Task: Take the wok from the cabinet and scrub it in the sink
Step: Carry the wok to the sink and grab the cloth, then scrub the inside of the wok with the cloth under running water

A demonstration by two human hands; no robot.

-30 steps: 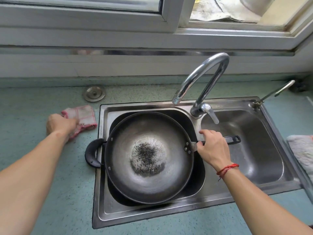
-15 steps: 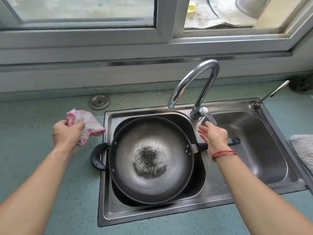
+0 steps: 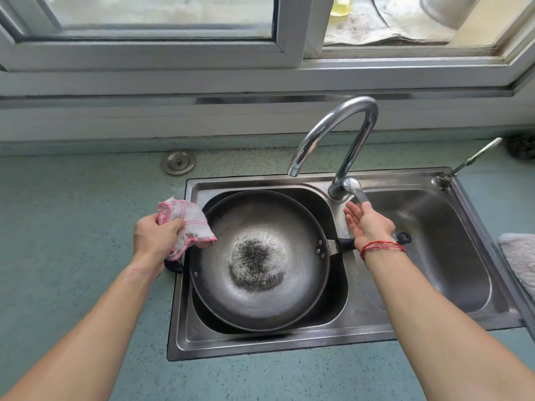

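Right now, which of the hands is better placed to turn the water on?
The right hand. Its fingers already reach the faucet lever, and it is open and free. The left hand is busy gripping the cloth at the wok rim's far side.

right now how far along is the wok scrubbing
Done: the round dark metal wok sits in the steel sink. In hand: the left hand grips a pink-edged white cloth; the right hand touches the chrome tap lever. Left: no water visible, black residue unscrubbed.
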